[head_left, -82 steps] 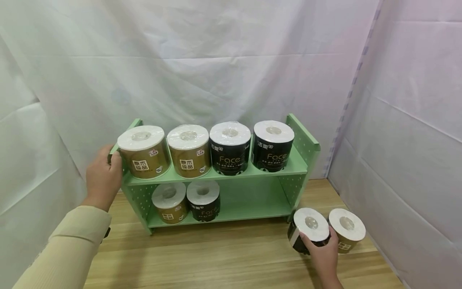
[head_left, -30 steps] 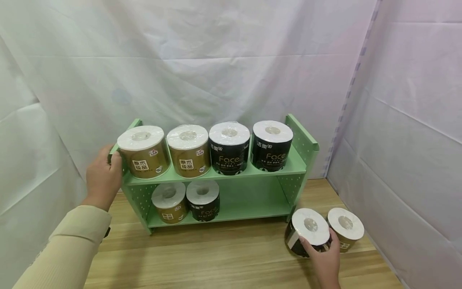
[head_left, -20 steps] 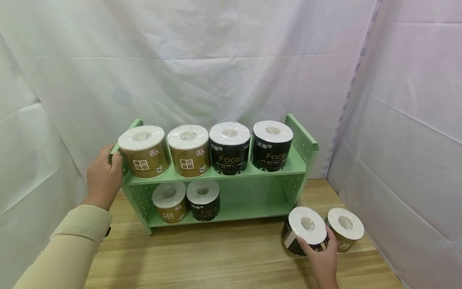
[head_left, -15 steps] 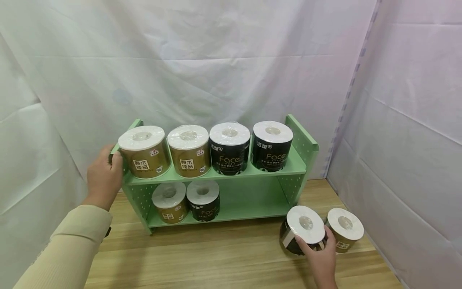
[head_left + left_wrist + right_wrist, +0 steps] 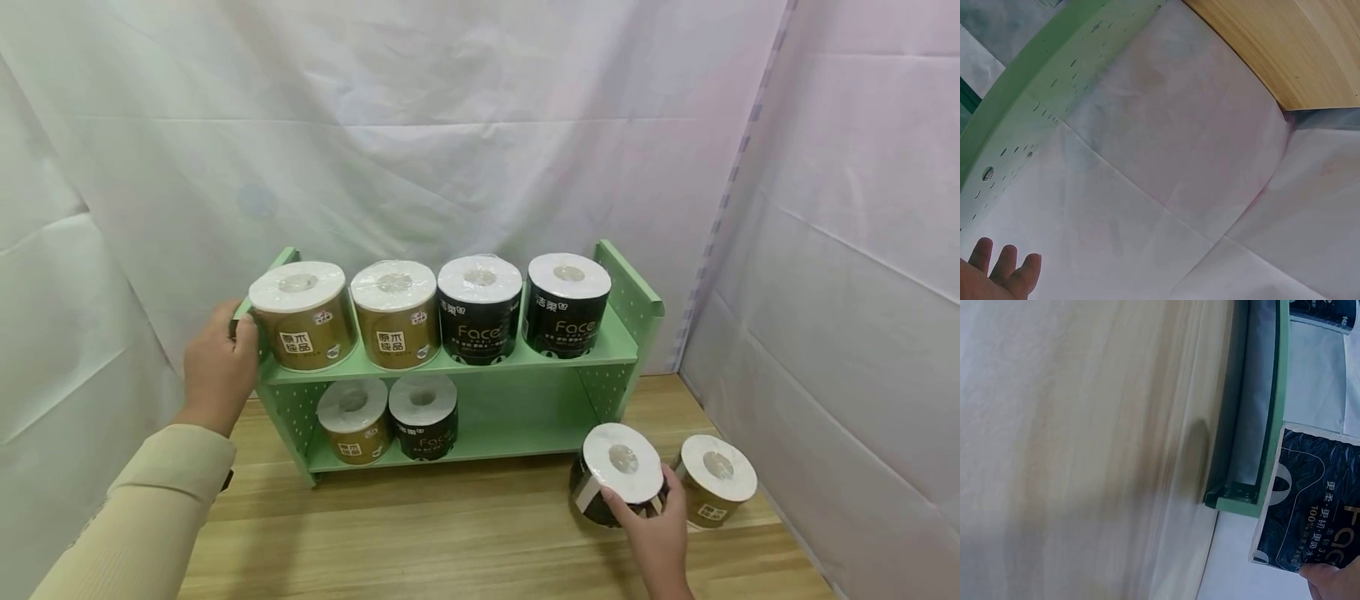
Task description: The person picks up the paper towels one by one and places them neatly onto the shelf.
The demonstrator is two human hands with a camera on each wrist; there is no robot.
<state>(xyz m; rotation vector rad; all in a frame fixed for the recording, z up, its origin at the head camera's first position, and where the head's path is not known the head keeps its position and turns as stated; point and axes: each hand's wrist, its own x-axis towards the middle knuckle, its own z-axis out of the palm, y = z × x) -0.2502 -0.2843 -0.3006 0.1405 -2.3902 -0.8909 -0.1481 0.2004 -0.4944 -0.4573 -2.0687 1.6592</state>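
Note:
In the head view my right hand [image 5: 656, 533] grips a black-wrapped toilet roll [image 5: 606, 483] at the front right, thumb and fingers on opposite sides. The right wrist view shows the same toilet roll [image 5: 1310, 506] with my thumb on its wrapper, the roll tilted in that view. My left hand [image 5: 217, 367] holds the upper left side panel of a green two-tier shelf [image 5: 525, 408]. Its other fingers [image 5: 1005, 262] stick out beside the perforated panel in the left wrist view. Beside the held roll stands a gold-wrapped toilet roll [image 5: 705, 492] on the table.
Two gold rolls [image 5: 303, 333] and two black rolls [image 5: 480, 329] line the upper tier. A gold roll [image 5: 356, 433] and a black roll [image 5: 423, 433] stand at the left of the lower tier. White cloth [image 5: 480, 167] hangs behind the wooden table [image 5: 420, 533].
My right hand has carried the black toilet roll leftward, away from the gold roll beside it, widening the gap between them. My left hand stays on the shelf panel.

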